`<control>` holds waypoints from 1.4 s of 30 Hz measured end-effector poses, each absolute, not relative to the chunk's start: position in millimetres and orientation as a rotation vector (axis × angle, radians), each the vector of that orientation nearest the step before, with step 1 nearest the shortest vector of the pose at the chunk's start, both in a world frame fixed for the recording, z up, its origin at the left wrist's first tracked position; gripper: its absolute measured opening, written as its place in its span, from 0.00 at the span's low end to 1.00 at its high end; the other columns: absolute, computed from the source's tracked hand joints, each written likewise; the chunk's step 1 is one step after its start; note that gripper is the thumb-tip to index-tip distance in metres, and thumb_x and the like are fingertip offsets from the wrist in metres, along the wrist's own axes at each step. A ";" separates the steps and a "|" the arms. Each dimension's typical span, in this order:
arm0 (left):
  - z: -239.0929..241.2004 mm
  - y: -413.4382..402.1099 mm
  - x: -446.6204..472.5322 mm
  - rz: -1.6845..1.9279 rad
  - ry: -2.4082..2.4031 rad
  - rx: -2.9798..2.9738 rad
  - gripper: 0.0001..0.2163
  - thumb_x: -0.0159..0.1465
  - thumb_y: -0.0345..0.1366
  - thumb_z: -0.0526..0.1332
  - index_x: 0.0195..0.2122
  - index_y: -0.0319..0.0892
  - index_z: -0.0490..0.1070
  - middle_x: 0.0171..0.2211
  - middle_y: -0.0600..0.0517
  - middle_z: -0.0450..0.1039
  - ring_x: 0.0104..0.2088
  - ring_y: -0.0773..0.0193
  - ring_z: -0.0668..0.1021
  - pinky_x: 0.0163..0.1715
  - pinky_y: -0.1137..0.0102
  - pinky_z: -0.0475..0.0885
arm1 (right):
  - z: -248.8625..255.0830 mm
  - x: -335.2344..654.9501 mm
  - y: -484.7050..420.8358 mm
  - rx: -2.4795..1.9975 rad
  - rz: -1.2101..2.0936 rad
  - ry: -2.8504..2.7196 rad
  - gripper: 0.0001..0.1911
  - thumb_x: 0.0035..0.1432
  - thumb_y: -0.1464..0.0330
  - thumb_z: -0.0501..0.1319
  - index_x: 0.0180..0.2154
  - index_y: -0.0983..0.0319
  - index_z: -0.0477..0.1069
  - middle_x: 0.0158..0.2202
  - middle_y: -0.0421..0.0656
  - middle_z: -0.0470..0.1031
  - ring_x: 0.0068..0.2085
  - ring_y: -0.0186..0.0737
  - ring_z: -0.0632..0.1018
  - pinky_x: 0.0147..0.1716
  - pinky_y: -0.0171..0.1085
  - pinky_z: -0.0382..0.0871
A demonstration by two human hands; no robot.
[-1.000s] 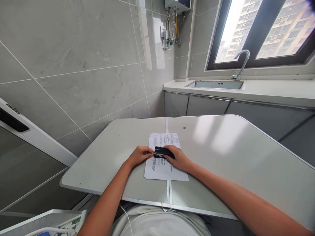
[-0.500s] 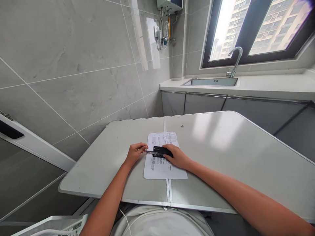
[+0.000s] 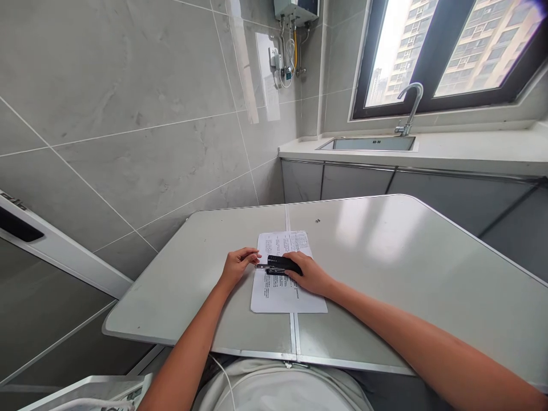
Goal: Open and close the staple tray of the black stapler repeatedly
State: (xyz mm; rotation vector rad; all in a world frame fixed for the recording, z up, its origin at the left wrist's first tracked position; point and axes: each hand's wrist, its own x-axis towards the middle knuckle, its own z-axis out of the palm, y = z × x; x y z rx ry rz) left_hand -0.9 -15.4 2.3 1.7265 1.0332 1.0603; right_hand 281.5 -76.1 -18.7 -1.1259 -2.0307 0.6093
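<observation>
A black stapler (image 3: 276, 262) lies across printed sheets of paper (image 3: 274, 299) on the table. My right hand (image 3: 309, 273) is closed around its right end. From the stapler's left end sticks out a slim metal staple tray (image 3: 262, 266). At that tray's tip is my left hand (image 3: 240, 266), with thumb and fingers pinched together. Whatever sits between those fingertips is too small to make out. Part of the printed text is covered by the stapler and my right hand.
The pale folding table (image 3: 377, 274) has a metal seam down its middle. Two tiny dark bits (image 3: 317, 221) lie beyond the paper. Past the table are a counter with a sink (image 3: 370, 144) and a faucet (image 3: 411, 108). A tiled wall (image 3: 149, 114) rises at the left.
The left fingertips have shifted slightly right, over the end of the staple tray. My right hand keeps its hold on the stapler, and the paper stays in place.
</observation>
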 end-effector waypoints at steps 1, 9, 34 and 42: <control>3.1 -15.6 -1.0 1.059 1.035 1.757 0.14 0.65 0.46 0.67 0.43 0.42 0.82 0.38 0.46 0.84 0.34 0.59 0.83 0.40 0.62 0.79 | -18.4 281.6 -76.1 -1.125 0.609 -2.032 0.17 0.67 0.64 0.61 0.57 0.54 0.69 0.50 0.46 0.77 0.50 0.48 0.76 0.51 0.48 0.71; 5.6 -20.2 -1.2 0.974 0.922 2.192 0.08 0.65 0.42 0.69 0.43 0.47 0.84 0.36 0.49 0.82 0.37 0.60 0.80 0.39 0.64 0.74 | -17.4 280.6 -76.2 -1.117 0.596 -2.025 0.16 0.67 0.65 0.62 0.56 0.55 0.70 0.48 0.46 0.77 0.48 0.48 0.77 0.49 0.47 0.72; 4.1 -18.8 2.1 0.785 0.889 2.402 0.05 0.68 0.39 0.66 0.41 0.47 0.82 0.41 0.48 0.78 0.44 0.57 0.76 0.46 0.60 0.74 | -17.6 280.4 -76.0 -1.118 0.606 -2.035 0.18 0.67 0.65 0.62 0.57 0.56 0.69 0.50 0.47 0.77 0.50 0.49 0.76 0.51 0.49 0.72; 8.8 -22.5 1.2 0.794 0.832 2.408 0.07 0.69 0.41 0.65 0.40 0.47 0.82 0.39 0.48 0.81 0.42 0.58 0.79 0.45 0.61 0.76 | -16.9 282.6 -76.8 -1.123 0.624 -2.005 0.17 0.65 0.66 0.63 0.56 0.56 0.71 0.49 0.47 0.78 0.49 0.49 0.77 0.51 0.49 0.72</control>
